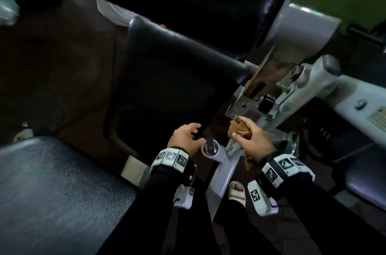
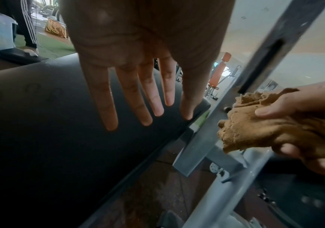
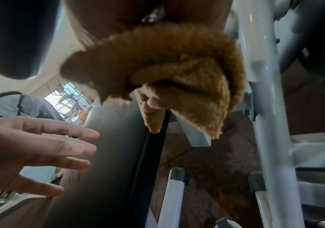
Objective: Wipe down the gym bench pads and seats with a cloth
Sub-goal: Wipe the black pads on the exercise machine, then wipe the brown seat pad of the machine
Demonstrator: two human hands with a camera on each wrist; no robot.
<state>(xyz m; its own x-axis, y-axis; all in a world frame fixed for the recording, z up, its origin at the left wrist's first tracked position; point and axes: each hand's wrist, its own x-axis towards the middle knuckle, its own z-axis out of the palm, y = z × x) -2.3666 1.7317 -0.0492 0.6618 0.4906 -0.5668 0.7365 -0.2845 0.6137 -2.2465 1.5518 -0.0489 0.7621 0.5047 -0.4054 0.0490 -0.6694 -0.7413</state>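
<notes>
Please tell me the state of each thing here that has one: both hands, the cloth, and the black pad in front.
left hand: open, fingers spread, empty, over the pad's near edge.
right hand: grips the cloth.
cloth: brown, bunched up, held off the pad.
black pad: not touched by the cloth; whether the left hand touches it, cannot tell.
</notes>
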